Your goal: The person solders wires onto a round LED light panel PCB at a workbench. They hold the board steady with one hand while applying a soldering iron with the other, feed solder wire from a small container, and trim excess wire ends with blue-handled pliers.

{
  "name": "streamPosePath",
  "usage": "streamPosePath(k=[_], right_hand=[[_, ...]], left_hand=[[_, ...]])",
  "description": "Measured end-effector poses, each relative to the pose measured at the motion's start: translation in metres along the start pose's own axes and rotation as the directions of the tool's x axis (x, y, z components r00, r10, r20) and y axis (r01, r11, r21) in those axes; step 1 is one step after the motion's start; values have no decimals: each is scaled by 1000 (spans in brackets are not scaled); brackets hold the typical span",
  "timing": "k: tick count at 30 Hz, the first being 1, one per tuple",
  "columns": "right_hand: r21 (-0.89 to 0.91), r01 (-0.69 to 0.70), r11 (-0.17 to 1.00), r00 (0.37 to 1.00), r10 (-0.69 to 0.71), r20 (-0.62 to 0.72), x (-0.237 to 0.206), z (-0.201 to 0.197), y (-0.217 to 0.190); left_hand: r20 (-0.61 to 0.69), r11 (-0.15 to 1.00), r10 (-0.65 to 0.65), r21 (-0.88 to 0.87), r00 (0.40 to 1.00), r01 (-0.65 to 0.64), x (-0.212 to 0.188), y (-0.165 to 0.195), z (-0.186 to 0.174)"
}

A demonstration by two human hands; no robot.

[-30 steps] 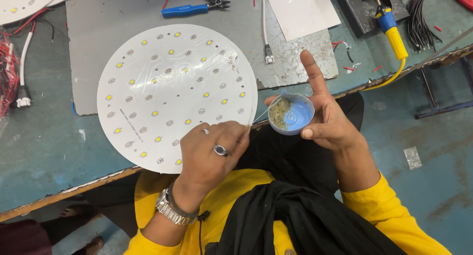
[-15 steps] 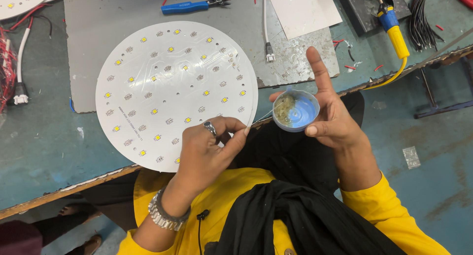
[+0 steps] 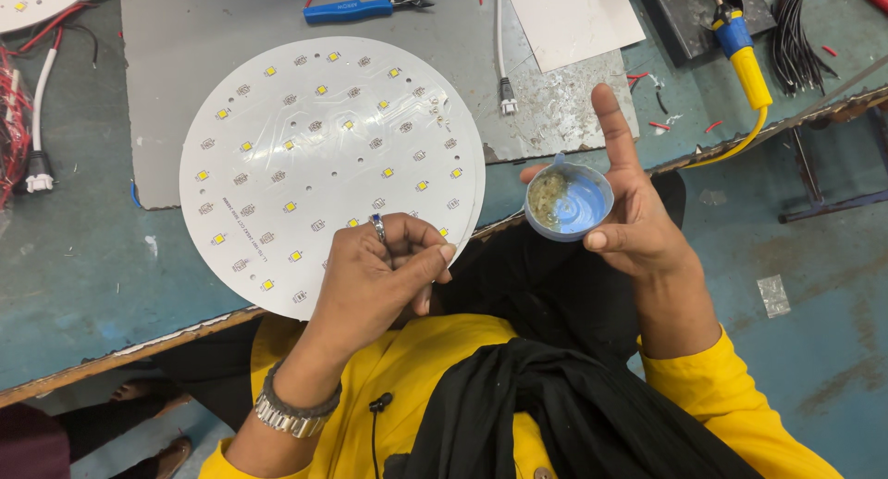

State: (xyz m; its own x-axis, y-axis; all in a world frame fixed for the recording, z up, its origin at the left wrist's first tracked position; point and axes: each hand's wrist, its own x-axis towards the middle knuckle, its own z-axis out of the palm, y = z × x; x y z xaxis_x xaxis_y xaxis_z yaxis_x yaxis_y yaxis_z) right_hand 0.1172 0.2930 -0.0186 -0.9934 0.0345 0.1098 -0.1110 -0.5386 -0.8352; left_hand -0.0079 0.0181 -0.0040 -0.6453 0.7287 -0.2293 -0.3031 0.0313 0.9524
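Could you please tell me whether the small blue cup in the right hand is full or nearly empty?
Nearly empty: the blue cup shows bare blue bottom, with yellowish paste only along its left side.

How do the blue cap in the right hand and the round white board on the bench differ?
The blue cap is small and cupped, holding yellowish paste; the round white board is large, flat and dotted with yellow chips. The right hand holds the cap up; the board lies on the bench. Both are round.

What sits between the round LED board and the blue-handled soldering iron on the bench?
In the head view, between the LED board and the soldering iron lie a white connector cable, a white sheet and the grey mat's spattered corner.
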Motion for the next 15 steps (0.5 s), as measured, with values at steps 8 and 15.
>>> streamPosePath(k=[8,15], right_hand=[[-143,-12,990,1000,12,-5,-1,1,-3],[-275,-26,961,1000,27,0,0,3,0]], left_hand=[[8,1000,-6,-31,1000,6,2,0,-1],[59,982,-74,-171,996,83,3,-4,-6]])
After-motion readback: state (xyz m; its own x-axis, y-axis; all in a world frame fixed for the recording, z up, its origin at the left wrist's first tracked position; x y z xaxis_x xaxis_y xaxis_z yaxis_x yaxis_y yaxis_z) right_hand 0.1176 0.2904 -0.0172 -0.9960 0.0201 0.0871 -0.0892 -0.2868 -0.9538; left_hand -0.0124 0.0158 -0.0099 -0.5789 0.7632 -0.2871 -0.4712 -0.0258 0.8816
